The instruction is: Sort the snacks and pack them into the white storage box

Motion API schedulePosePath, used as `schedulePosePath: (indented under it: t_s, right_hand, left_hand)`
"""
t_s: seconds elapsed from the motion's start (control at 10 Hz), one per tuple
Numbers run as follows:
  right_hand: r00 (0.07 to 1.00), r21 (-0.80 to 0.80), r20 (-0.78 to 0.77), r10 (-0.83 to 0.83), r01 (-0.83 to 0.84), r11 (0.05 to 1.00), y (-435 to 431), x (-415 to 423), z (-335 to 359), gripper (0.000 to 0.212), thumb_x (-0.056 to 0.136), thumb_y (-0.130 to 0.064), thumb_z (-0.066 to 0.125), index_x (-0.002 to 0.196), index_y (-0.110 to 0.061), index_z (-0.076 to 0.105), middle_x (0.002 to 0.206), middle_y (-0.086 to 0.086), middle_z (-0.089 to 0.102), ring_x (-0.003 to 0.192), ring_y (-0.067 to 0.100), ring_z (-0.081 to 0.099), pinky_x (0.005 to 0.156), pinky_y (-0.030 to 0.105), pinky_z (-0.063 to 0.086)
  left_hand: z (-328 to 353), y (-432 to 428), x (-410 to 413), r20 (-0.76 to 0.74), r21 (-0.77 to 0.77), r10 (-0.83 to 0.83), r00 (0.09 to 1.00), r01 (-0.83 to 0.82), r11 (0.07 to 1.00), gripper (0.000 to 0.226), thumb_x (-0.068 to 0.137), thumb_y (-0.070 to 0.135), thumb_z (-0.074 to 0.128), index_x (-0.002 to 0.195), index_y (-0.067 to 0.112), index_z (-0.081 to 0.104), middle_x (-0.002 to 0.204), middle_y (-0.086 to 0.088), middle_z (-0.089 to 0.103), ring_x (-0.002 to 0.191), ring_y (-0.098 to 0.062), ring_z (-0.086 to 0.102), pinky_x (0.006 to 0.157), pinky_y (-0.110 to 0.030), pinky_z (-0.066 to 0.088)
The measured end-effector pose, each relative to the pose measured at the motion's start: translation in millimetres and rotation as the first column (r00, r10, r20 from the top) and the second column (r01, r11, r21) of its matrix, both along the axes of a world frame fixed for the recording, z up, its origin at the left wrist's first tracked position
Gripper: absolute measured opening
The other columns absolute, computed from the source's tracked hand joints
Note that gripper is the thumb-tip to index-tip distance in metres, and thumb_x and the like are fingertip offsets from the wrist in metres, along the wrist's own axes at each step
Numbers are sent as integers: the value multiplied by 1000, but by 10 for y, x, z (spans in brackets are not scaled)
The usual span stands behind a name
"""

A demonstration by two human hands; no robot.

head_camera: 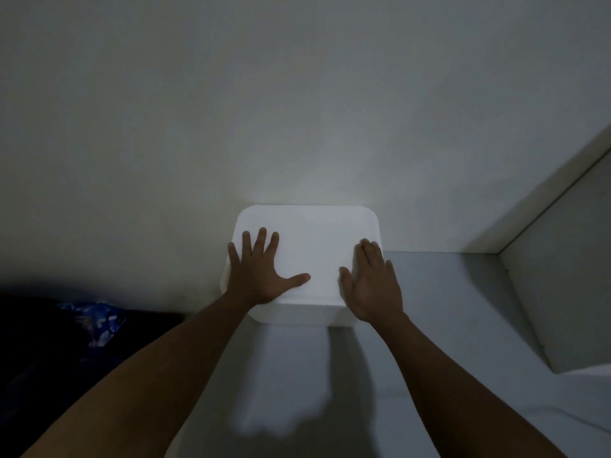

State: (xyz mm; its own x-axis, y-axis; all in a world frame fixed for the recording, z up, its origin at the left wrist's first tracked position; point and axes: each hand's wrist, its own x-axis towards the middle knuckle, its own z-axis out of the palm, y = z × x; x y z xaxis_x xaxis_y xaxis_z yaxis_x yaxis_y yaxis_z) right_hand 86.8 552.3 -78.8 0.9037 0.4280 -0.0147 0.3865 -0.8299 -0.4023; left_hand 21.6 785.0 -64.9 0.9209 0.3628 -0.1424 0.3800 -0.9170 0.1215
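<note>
Right up against the pale wall (297, 110) sits the white storage box (314, 309), its lid (317, 239) on and brighter than anything else in this dim room. It stands on a light grey surface (446, 325). Its far side is touching or almost touching the wall; I cannot tell which.

Both of the person's hands lie flat on the lid. The left hand (261, 276) covers the lid's left part, palm down, with the fingers straight and spread wide and the thumb stretched toward the middle. The right hand (372, 285) rests on the lid's right part, also palm down, with the fingers straight but close together and its outer edge along the lid's right rim. Neither hand curls round anything. A bare strip of lid shows between the two thumbs.

Both bare forearms reach in from below and throw soft shadows on the grey surface in front of the box. Off to the left, in a dark patch, lies something crumpled with a blue and white pattern (96, 320), too dark to make out. To the right, a white panel (562, 276) stands at an angle to the wall.
</note>
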Motion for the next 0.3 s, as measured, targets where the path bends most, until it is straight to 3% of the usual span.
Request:
schedulePosePath:
  t_s: [0.1, 0.2, 0.3]
  right_hand:
    - [995, -75, -93, 28, -35, 997, 8, 23, 84, 68, 103, -47, 28, 156, -9, 11, 166, 4, 2, 153, 20, -2, 120, 57, 9]
    - [989, -99, -136, 62, -75, 992, 14, 76, 244, 59, 103, -38, 37, 152, -9, 22, 163, 8, 15, 152, 24, 10, 119, 57, 12]
    - [982, 46, -143, 122, -117, 992, -26, -133, 367, 60, 102, -33, 43, 152, -7, 25, 160, 12, 25, 148, 26, 23, 120, 42, 21]
  left_hand:
    - [122, -21, -49, -78, -53, -2, 997, -2, 999, 127, 56, 101, 29, 156, 28, 2, 164, 0, -9, 150, -30, -13, 118, -58, -8]
    - [302, -119, -91, -97, -139, -10, 995, -4, 990, 103, 74, 84, 47, 155, 27, 18, 165, 1, 6, 151, -28, 1, 121, -52, 7]
    - [408, -385, -284, -53, -236, -43, 998, 30, 971, 89, 81, 73, 53, 152, 26, 28, 162, 1, 18, 149, -22, 15, 120, -42, 19]
